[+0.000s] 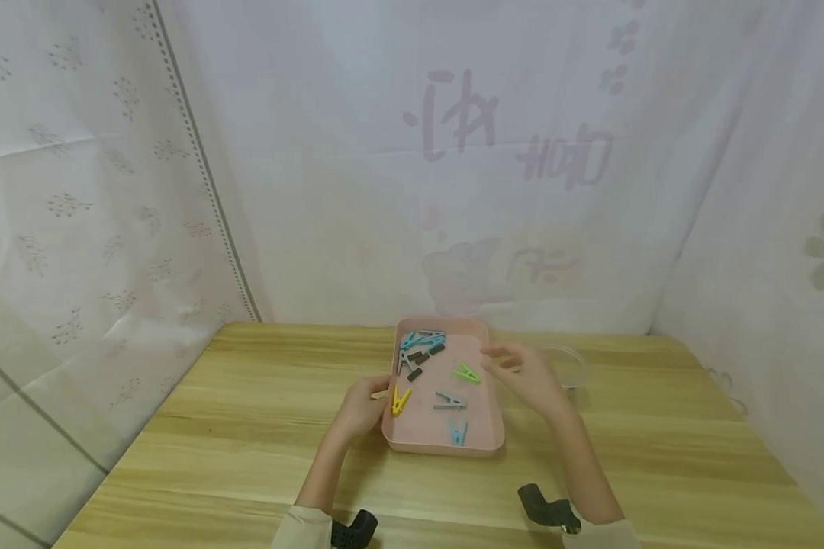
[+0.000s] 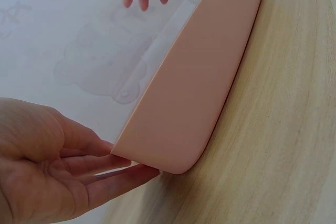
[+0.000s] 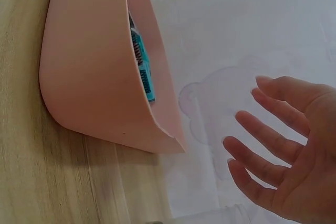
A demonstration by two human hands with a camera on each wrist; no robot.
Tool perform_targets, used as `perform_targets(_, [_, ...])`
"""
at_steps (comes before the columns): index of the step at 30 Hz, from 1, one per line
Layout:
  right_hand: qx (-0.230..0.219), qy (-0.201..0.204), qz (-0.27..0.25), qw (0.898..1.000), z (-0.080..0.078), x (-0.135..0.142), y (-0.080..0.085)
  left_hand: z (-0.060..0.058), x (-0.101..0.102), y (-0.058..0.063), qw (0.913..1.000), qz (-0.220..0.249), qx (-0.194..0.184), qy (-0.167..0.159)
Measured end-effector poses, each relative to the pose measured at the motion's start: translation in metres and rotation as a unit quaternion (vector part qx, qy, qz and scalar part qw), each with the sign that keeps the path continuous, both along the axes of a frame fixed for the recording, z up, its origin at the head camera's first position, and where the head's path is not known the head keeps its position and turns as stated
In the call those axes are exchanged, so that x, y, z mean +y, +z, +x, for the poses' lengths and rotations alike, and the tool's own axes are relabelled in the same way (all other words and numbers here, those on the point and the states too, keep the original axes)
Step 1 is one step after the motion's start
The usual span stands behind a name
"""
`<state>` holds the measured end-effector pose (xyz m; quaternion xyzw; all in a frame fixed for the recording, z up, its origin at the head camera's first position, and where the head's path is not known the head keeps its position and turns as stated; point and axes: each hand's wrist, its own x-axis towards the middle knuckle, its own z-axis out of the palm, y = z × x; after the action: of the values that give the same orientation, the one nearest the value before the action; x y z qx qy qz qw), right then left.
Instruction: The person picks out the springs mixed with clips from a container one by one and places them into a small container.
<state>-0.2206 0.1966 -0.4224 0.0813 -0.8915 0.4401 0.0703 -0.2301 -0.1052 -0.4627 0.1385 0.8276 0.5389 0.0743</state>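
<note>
A pink tray [image 1: 426, 435] lies on the table with several clothespins in it. My left hand [image 1: 358, 412] holds the tray's left side. In the left wrist view, its thumb is at the rim corner and its fingers [image 2: 123, 182] lie against the outer wall. My right hand [image 1: 532, 377] hovers by the right rim, fingers spread and holding nothing. Nearest to it inside is a green clothespin [image 1: 466, 373]. A grey clothespin [image 1: 449, 401] and a light blue clothespin [image 1: 458, 434] lie below that, and a yellow clothespin [image 1: 400, 401] leans at the left wall.
Blue clothespins [image 1: 431, 340] and several short dark pieces [image 1: 415, 374] cluster in the tray's far left corner. A clear round container [image 1: 568, 367] stands beyond my right hand. White patterned cloth [image 1: 357, 229] hangs behind the wooden table [image 1: 247, 427].
</note>
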Motion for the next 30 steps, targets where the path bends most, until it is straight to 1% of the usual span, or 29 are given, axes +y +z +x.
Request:
perform_targets(5, [0.001, 0.002, 0.019, 1.000, -0.005, 0.000, 0.000, 0.000, 0.001, 0.000, 1.0000, 0.003, -0.004, 0.004])
perform_targets(13, [-0.020, 0.017, 0.027, 0.999, -0.017, -0.005, 0.006, 0.000, 0.001, 0.001, 1.0000, 0.007, -0.001, -0.002])
perform_targets(20, [-0.010, 0.021, 0.070, 0.997, -0.030, -0.014, 0.010, -0.001, 0.001, 0.000, 1.0000, 0.001, 0.005, 0.001])
perform_targets(24, [-0.015, 0.033, 0.085, 0.996, -0.038, -0.018, 0.012, -0.001, 0.001, -0.001, 1.0000, 0.001, 0.006, 0.000])
perform_targets(30, [-0.027, 0.048, 0.084, 0.995, -0.049, -0.026, 0.013, -0.001, 0.001, -0.001, 1.0000, 0.008, 0.005, -0.001])
